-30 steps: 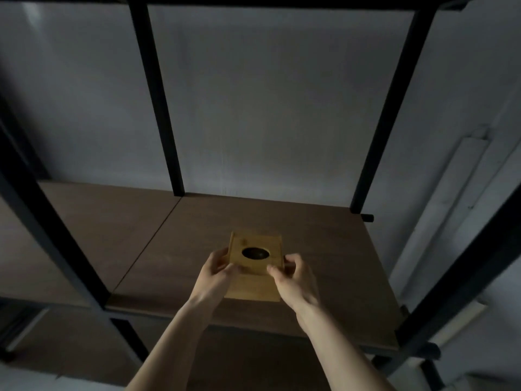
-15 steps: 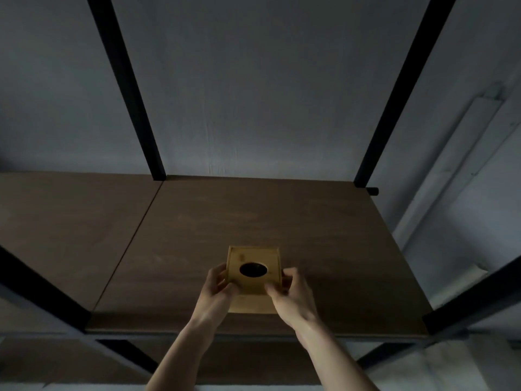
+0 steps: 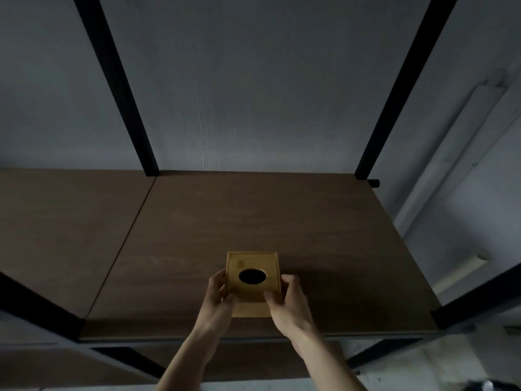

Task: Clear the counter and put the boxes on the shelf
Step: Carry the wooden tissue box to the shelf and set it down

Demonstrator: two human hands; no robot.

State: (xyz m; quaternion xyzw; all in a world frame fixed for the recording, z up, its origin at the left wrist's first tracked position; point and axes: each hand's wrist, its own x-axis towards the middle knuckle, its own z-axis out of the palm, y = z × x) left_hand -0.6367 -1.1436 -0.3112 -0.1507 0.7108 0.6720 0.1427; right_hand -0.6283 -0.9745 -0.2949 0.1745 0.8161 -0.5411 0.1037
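Where the grey wall [image 3: 267, 88] fills the upper half of the head view, two black metal uprights [image 3: 117, 86] of the shelving frame slant down across it to meet the back edge of a brown wooden shelf [image 3: 282, 215]. That shelf board spans the middle of the view, and a seam separates it from a second brown board [image 3: 62, 230] to its left. Black front frame bars cross the lower left and lower right corners, and a lower shelf level shows dimly beneath the front edge. At the right, a pale strip [image 3: 456, 153] runs diagonally along the wall. Near the front of the main board, a little left of its centre, sits a small yellow wooden box [image 3: 252, 280] with a dark oval opening in its top face; whether its base is touching the board or just above it cannot be told. Both bare forearms reach up from the bottom edge. The left hand [image 3: 218, 294] clasps the box's left side with the thumb at its near corner, and the right hand [image 3: 287, 300] clasps the right side likewise, so the box is gripped between the two.
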